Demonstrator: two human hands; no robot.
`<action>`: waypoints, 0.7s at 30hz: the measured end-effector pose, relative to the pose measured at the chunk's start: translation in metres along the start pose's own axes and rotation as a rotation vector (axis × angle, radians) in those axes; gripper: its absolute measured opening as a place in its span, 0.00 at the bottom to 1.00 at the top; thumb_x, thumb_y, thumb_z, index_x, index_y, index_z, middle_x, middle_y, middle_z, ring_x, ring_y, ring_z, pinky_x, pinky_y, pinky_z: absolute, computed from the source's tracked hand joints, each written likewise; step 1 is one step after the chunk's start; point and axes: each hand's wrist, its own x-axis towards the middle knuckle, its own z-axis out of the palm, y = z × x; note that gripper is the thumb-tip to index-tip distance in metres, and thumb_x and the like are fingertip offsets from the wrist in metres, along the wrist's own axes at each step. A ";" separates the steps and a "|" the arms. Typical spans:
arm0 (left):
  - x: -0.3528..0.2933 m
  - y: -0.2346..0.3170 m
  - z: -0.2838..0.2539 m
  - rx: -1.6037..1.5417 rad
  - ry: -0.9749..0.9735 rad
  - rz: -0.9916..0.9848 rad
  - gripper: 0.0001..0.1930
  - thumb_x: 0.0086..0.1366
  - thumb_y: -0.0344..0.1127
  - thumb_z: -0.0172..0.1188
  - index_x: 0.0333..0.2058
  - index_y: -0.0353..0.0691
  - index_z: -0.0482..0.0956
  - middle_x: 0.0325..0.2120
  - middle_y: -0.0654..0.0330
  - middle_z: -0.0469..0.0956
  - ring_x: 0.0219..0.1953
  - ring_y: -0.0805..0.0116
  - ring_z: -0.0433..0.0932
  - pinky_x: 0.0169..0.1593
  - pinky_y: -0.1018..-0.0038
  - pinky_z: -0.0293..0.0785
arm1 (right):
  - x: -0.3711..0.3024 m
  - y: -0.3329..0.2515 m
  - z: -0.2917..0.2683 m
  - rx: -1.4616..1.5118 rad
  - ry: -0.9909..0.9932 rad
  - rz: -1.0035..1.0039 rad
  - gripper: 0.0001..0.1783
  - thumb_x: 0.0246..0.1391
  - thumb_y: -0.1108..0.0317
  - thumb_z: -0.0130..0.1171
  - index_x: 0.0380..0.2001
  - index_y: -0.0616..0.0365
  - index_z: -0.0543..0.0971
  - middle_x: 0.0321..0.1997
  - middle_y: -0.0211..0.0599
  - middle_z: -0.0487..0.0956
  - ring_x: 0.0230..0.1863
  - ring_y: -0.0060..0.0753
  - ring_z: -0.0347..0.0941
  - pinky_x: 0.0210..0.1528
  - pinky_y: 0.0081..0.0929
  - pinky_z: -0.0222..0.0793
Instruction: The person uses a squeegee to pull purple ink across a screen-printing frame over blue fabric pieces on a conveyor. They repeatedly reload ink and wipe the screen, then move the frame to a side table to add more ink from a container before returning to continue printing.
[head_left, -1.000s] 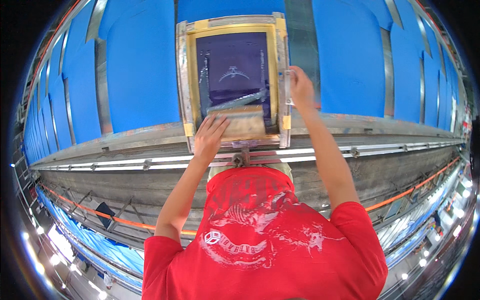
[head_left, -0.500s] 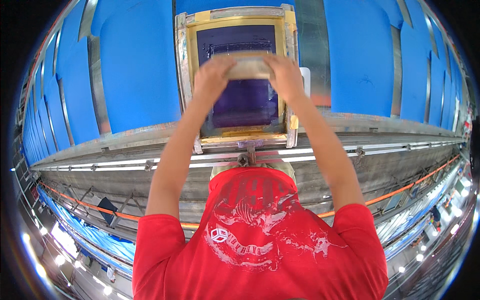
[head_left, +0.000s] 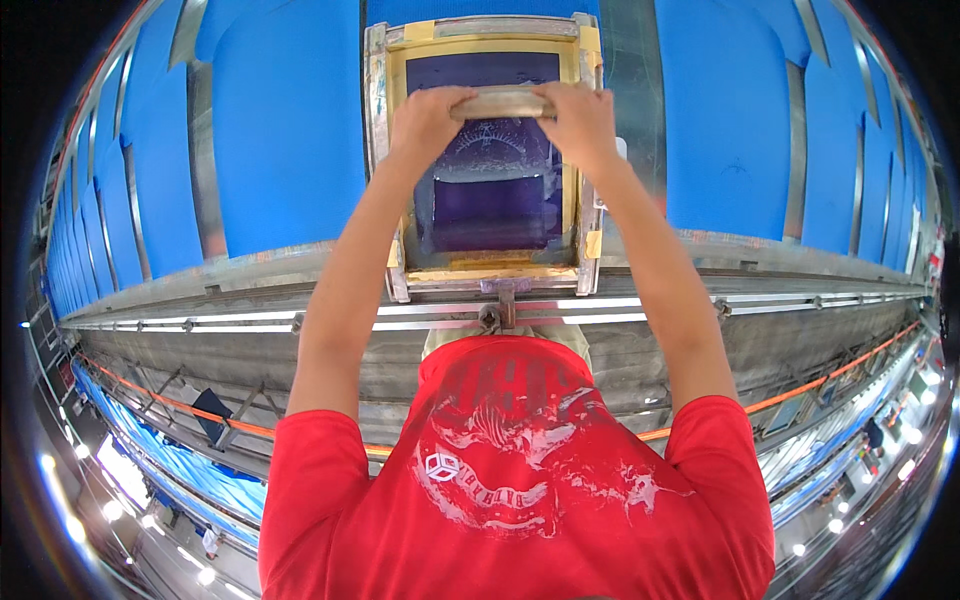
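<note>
A wooden-handled squeegee [head_left: 500, 102] lies crosswise over the far half of a printing screen. My left hand [head_left: 428, 122] is closed around its left end, and my right hand [head_left: 580, 125] grips the right end. The screen's frame [head_left: 490, 275] is pale, with yellowish tape along its inner edges. Within it, the mesh [head_left: 488, 215] is dark purple. Between the squeegee and a wet-looking line across the middle, a whitish curved pattern shows on the mesh. The squeegee's blade is hidden beneath the handle.
Blue fabric panels [head_left: 285, 140] lie on the long table on both sides of the screen, with grey strips [head_left: 205, 160] between them. A metal rail [head_left: 420, 318] runs along the near edge, with a bracket [head_left: 490, 317] in front of the frame.
Both hands have pushed the squeegee away from me, toward the screen's far end. Whitish pattern now shows on the mesh behind it. The whole view has shifted slightly.
</note>
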 end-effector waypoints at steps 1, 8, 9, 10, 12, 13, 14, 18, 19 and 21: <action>-0.006 0.003 0.004 -0.010 0.022 0.003 0.16 0.58 0.29 0.64 0.46 0.49 0.86 0.42 0.57 0.85 0.42 0.53 0.84 0.47 0.63 0.81 | -0.008 -0.002 0.006 0.024 0.033 -0.006 0.21 0.47 0.69 0.66 0.48 0.45 0.81 0.47 0.27 0.83 0.49 0.40 0.77 0.55 0.41 0.62; -0.122 0.033 0.010 0.044 0.036 0.131 0.21 0.52 0.19 0.61 0.44 0.47 0.86 0.46 0.61 0.85 0.51 0.56 0.81 0.55 0.64 0.78 | -0.124 -0.041 0.007 0.028 -0.040 -0.021 0.27 0.43 0.73 0.68 0.51 0.52 0.80 0.55 0.31 0.80 0.52 0.38 0.75 0.55 0.42 0.65; -0.120 0.033 0.007 0.040 0.028 0.133 0.21 0.53 0.20 0.61 0.45 0.47 0.86 0.46 0.60 0.84 0.51 0.55 0.81 0.55 0.63 0.78 | -0.121 -0.042 0.002 0.028 -0.069 -0.008 0.27 0.42 0.74 0.68 0.50 0.51 0.80 0.55 0.30 0.81 0.52 0.38 0.75 0.55 0.41 0.65; -0.109 0.029 0.005 0.021 -0.005 0.092 0.21 0.54 0.21 0.61 0.46 0.48 0.85 0.47 0.60 0.84 0.51 0.55 0.81 0.55 0.63 0.78 | -0.110 -0.040 -0.003 0.034 -0.101 0.004 0.26 0.44 0.72 0.68 0.50 0.50 0.81 0.55 0.29 0.81 0.52 0.37 0.75 0.55 0.43 0.64; -0.080 0.020 -0.002 -0.029 -0.091 -0.006 0.22 0.56 0.22 0.61 0.49 0.50 0.84 0.49 0.60 0.84 0.52 0.55 0.81 0.56 0.63 0.77 | -0.071 -0.028 -0.012 -0.049 -0.124 -0.013 0.24 0.45 0.68 0.69 0.50 0.47 0.81 0.54 0.27 0.82 0.51 0.36 0.75 0.54 0.44 0.62; -0.059 0.011 -0.006 -0.032 -0.090 0.036 0.21 0.58 0.25 0.61 0.51 0.51 0.83 0.48 0.59 0.84 0.49 0.55 0.82 0.54 0.64 0.78 | -0.049 -0.019 -0.015 -0.072 -0.130 -0.037 0.23 0.48 0.65 0.69 0.50 0.45 0.82 0.52 0.26 0.82 0.51 0.36 0.76 0.54 0.45 0.61; -0.032 0.003 -0.009 -0.006 -0.130 0.003 0.22 0.58 0.28 0.63 0.52 0.52 0.83 0.45 0.58 0.85 0.45 0.54 0.84 0.50 0.63 0.80 | -0.025 -0.011 -0.016 -0.112 -0.161 -0.020 0.22 0.51 0.64 0.68 0.51 0.42 0.82 0.50 0.26 0.83 0.51 0.37 0.76 0.54 0.44 0.60; 0.024 -0.014 -0.009 0.069 -0.134 -0.022 0.22 0.57 0.30 0.64 0.50 0.56 0.85 0.41 0.57 0.86 0.41 0.54 0.85 0.46 0.62 0.81 | 0.026 0.007 0.000 -0.033 -0.066 0.012 0.19 0.53 0.66 0.66 0.50 0.41 0.81 0.47 0.27 0.83 0.49 0.38 0.77 0.55 0.44 0.60; 0.023 -0.013 -0.006 0.104 -0.111 -0.021 0.22 0.56 0.29 0.64 0.50 0.56 0.85 0.41 0.58 0.86 0.41 0.54 0.85 0.46 0.62 0.81 | 0.023 0.006 0.008 -0.007 -0.029 0.020 0.19 0.54 0.67 0.66 0.50 0.42 0.81 0.46 0.27 0.83 0.49 0.39 0.77 0.55 0.44 0.60; -0.007 -0.004 0.005 0.114 -0.079 -0.029 0.22 0.55 0.25 0.63 0.48 0.55 0.86 0.44 0.60 0.85 0.43 0.55 0.84 0.48 0.63 0.81 | -0.012 0.001 0.020 0.045 0.019 -0.003 0.20 0.51 0.71 0.63 0.50 0.46 0.80 0.47 0.30 0.83 0.50 0.40 0.77 0.54 0.43 0.62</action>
